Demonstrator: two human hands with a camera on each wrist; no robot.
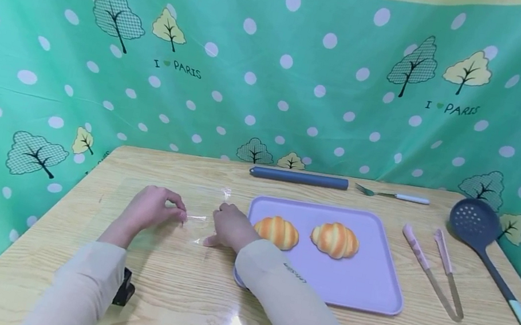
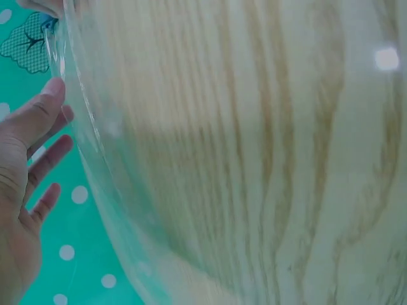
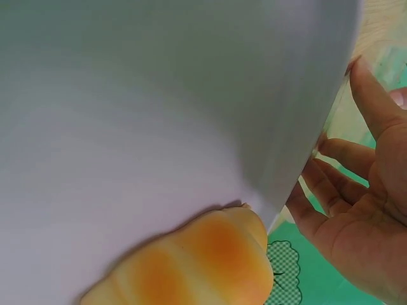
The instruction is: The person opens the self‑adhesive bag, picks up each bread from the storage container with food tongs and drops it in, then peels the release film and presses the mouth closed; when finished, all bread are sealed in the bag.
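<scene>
Clear film [image 1: 197, 217] lies on the desk [image 1: 184, 300], left of the tray [image 1: 323, 281]. Left hand [image 1: 151, 208]: thumb and forefinger pinch the film; remaining fingers spread. Right hand [image 1: 232, 228]: partly open, thumb apart from loosely bent fingers, tips at the film beside the tray. Two rolls [image 1: 334, 240] rest on the tray.

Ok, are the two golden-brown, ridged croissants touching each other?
Apart: the head view shows bare surface of the rectangular lilac tray between the left croissant and the right croissant.
</scene>
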